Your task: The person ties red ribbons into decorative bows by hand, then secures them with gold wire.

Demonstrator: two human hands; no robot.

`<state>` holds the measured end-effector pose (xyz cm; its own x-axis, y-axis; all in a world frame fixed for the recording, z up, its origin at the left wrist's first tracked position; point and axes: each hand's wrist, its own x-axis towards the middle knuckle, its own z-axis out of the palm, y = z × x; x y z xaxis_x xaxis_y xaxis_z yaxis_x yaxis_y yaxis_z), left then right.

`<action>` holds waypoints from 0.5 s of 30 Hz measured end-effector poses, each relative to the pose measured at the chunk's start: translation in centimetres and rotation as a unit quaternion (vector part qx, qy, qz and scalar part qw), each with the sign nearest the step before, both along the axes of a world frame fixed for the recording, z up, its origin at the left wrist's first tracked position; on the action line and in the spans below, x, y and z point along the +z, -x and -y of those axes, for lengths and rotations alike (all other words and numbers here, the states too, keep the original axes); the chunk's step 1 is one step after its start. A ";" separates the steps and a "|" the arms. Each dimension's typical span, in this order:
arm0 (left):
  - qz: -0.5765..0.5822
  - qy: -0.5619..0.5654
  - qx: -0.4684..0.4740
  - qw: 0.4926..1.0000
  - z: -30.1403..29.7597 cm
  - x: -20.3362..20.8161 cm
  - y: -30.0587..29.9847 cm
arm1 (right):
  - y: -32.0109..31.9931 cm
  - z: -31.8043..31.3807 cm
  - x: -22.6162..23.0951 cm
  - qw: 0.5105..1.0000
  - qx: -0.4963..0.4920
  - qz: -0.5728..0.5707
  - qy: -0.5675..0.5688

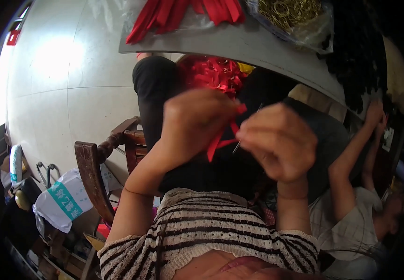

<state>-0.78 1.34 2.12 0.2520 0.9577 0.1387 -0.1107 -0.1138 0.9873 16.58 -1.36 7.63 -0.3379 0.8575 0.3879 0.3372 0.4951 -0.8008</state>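
Note:
Above my lap, a narrow red ribbon is stretched and folded between my two hands. My left hand is closed in a pinch on it, with a short red end standing out past the fingertips. My right hand is closed too, its thumb and finger gripping the ribbon's other part. A thin metal rod shows on both sides of the right fingertips; its kind cannot be made out. Both hands are slightly smeared by motion. Just beyond them, a container holds a heap of red ribbon pieces with small gold-coloured bits among them.
A grey table curves across the far side, bearing red strips and a plastic bag of gold rings. At right sits another person, hands near black material. A wooden chair and white bag are at left.

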 end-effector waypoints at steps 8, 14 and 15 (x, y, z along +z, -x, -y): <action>0.068 0.033 -0.043 0.996 1.2 1.6 -0.4 | -1.2 -1.4 -1.1 0.943 -0.075 -0.087 0.311; 0.262 0.206 -0.098 0.938 0.8 -0.5 0.2 | -0.5 -0.6 -2.9 0.968 -0.063 -0.151 0.191; 0.264 0.203 -0.100 0.938 0.6 -0.4 0.3 | -1.0 -0.4 -2.8 0.972 -0.034 -0.105 0.206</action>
<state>-1.07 0.77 1.70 0.4302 0.8999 -0.0708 -0.5749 0.3336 0.7471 17.62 -0.93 4.81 -0.2254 0.9723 0.0611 0.1662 0.1002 -0.9810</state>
